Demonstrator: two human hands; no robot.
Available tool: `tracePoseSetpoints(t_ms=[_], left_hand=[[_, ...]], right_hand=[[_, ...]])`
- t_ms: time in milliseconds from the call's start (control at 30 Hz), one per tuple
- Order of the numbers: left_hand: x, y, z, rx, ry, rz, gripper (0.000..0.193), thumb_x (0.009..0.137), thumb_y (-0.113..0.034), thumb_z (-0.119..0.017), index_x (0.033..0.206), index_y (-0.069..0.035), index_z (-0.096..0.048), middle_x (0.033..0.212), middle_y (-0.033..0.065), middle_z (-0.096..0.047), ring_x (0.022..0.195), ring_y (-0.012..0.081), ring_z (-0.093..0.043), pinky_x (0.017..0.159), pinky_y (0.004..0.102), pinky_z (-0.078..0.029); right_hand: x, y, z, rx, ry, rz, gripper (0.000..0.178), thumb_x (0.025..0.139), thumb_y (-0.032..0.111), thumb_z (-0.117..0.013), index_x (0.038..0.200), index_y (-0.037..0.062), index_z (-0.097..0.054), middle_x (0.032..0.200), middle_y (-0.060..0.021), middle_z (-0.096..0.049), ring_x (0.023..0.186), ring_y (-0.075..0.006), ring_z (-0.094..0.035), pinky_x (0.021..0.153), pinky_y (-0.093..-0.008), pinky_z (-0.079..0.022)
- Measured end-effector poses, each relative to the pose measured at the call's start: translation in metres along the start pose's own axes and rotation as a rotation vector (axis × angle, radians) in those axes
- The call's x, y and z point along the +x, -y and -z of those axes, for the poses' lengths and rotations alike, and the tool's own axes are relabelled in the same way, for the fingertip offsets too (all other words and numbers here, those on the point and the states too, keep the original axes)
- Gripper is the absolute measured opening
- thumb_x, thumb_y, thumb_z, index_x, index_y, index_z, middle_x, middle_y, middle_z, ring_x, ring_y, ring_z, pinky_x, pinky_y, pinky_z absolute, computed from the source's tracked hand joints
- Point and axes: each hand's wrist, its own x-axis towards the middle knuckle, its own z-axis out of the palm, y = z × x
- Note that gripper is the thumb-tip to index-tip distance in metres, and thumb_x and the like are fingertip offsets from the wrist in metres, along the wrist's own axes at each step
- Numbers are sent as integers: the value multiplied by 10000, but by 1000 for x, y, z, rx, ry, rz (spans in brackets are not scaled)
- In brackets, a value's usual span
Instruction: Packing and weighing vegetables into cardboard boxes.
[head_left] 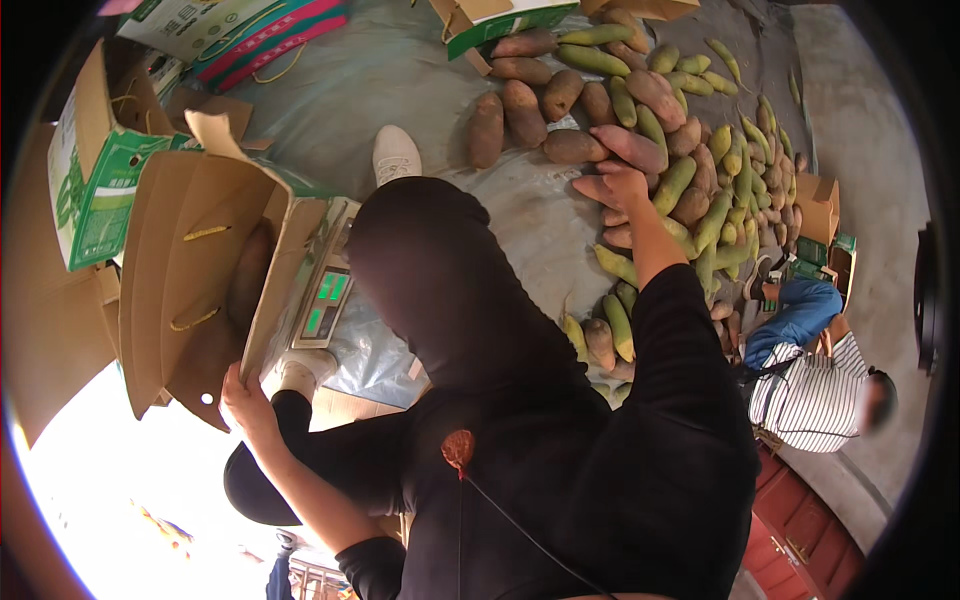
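A reddish root (630,147) lies just beyond the right fingers (619,178).

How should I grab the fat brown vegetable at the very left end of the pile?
Probably around the middle of the brown vegetable, reaching down from above, thumb on its left. It looks long and rounded, with bare sheet on that side and another vegetable close on its right.
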Motion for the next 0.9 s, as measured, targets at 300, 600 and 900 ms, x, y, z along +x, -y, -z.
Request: tracePoseSetpoints(t_ms=[300, 600, 900], left_hand=[[10, -8, -9, -13, 82, 86, 179, 789, -22, -556, 958, 19, -599, 836, 170, -623, 754, 293, -605, 704, 368, -471], [9, -11, -10, 73, 83, 117, 170, 808, -66, -578, 962, 0, -608, 838, 158, -632, 752, 287, -611, 707, 361, -471], [5, -22, -7, 112, 5, 98, 199, 788, -50, -572, 979, -14, -617, 888, 176, -644, 823, 328, -629, 744, 381, -477]], right_hand=[[-1, -68, 36, -575, -461, 181, 571, 703, 199, -686, 1240, 181, -493, 1321, -93, -461, 1180, -323, -454, 951, -415, -426], [17, -68, 31, -575, -259, 78, 938, 494, 211, -849, 1321, 150, -411, 1309, -138, -419, 1196, -320, -440, 977, -416, -413], [2, -65, 7, -760, -287, 203, 847, 522, 250, -844, 1240, 120, -414, 1273, -105, -439, 1189, -331, -444, 954, -430, -430]])
